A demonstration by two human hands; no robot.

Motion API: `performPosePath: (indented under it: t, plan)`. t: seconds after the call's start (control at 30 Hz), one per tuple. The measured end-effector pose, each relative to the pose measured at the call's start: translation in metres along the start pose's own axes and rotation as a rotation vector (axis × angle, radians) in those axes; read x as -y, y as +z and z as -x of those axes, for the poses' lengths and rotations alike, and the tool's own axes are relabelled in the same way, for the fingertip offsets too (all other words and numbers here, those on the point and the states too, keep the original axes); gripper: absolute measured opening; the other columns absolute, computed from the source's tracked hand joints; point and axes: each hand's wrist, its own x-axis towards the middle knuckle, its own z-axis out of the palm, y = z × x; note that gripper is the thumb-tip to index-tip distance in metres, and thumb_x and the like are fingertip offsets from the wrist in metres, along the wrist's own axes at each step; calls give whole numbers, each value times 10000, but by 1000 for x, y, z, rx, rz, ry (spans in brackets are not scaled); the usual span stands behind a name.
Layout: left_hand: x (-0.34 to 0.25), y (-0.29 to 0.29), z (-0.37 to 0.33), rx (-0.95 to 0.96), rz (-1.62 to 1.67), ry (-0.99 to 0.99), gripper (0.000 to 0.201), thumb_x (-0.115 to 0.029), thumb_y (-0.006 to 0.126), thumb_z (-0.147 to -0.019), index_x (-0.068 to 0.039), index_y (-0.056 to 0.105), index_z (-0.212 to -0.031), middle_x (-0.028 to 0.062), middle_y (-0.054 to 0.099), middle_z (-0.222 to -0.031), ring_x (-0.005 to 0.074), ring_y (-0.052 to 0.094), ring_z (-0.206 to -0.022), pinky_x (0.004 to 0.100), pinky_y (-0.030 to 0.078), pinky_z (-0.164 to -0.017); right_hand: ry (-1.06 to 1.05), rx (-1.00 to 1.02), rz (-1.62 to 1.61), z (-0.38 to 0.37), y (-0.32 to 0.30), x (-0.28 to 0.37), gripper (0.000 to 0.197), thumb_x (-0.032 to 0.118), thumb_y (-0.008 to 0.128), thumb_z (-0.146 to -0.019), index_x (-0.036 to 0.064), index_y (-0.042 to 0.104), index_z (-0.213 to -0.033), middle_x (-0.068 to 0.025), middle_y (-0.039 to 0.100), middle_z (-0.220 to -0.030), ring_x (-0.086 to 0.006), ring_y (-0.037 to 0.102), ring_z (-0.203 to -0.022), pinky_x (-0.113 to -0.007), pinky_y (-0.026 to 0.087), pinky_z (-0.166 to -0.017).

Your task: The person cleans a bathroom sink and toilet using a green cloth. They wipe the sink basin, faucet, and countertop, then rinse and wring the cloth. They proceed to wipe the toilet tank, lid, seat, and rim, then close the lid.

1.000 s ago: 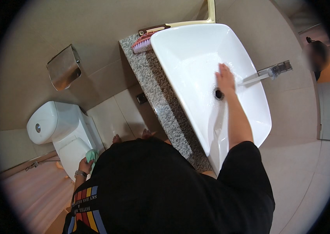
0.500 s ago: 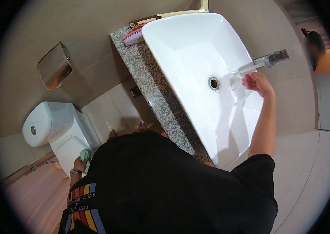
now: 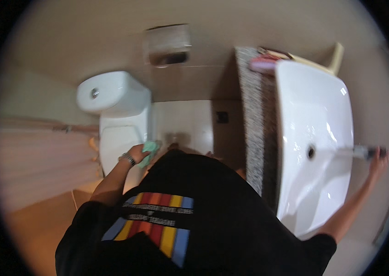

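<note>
My left hand (image 3: 136, 153) is closed round a crumpled green cloth (image 3: 147, 153), held low between the toilet and my body. On the right, my right hand (image 3: 377, 162) reaches past the sink's edge and grips the handle end of the chrome faucet (image 3: 363, 151); motion blurs its fingers. From the faucet a faint streak of water runs toward the drain (image 3: 311, 152) in the white rectangular sink (image 3: 295, 110). Wet spots glisten on the basin.
A white toilet (image 3: 128, 99) stands at the left, beside a pink curtain (image 3: 42, 156). Above hangs a metal paper holder (image 3: 169, 43). Behind the sink, a pink brush (image 3: 264, 63) and a cream-handled tool (image 3: 335, 59) lie on the speckled granite counter (image 3: 253, 124).
My right hand has moved from the water stream over the basin to the faucet's handle. The view has turned, bringing the toilet nearer the middle. The green cloth stays in my left hand.
</note>
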Motion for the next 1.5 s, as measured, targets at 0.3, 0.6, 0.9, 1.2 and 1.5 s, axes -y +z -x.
performPosePath:
  t: [0.3, 0.6, 0.9, 1.2, 1.5]
  plan:
    - [5, -12, 52, -248, 100, -301, 371, -391, 534, -914, -55, 616, -1049, 229, 649, -959, 372, 624, -913, 444, 480, -815, 80, 322, 79, -2, -15, 29, 718, 534, 499, -915, 9, 393, -1394, -201, 417, -1397, -333, 384, -1306, -436, 320, -1076]
    - [37, -101, 45, -790, 358, -395, 369, -352, 456, -962, -34, 624, -1043, 235, 650, -922, 382, 629, -869, 412, 482, -770, -155, 902, -744, 58, -62, 245, 395, 287, 517, -964, 35, 548, -1266, -112, 616, -1188, -245, 563, -1111, -368, 415, -972]
    - [81, -249, -41, -1372, 324, -114, 267, -219, 578, -890, -9, 645, -1039, 212, 605, -1142, 361, 573, -1054, 412, 453, -889, -44, 791, -729, 108, -112, 356, 277, 168, 589, -929, 28, 593, -1167, -95, 621, -1137, -228, 558, -1062, -374, 460, -911]
    - [121, -212, -187, -833, -215, -327, 837, -514, 465, -909, 59, 186, -1451, 277, 128, -1521, 413, 138, -1410, 515, 149, -1134, 172, 856, -673, 158, -141, 389, 357, 295, 541, -962, -17, 608, -1123, -114, 648, -1074, -209, 579, -1017, -346, 416, -946]
    - [142, -243, -149, -625, -410, -489, 834, -582, 341, -929, 13, 141, -1479, 175, 120, -1558, 274, 95, -1448, 631, 62, -1106, 363, 793, -540, 207, -115, 359, 534, 429, 454, -984, -73, 601, -1093, -164, 613, -1062, -253, 551, -1031, -363, 400, -947]
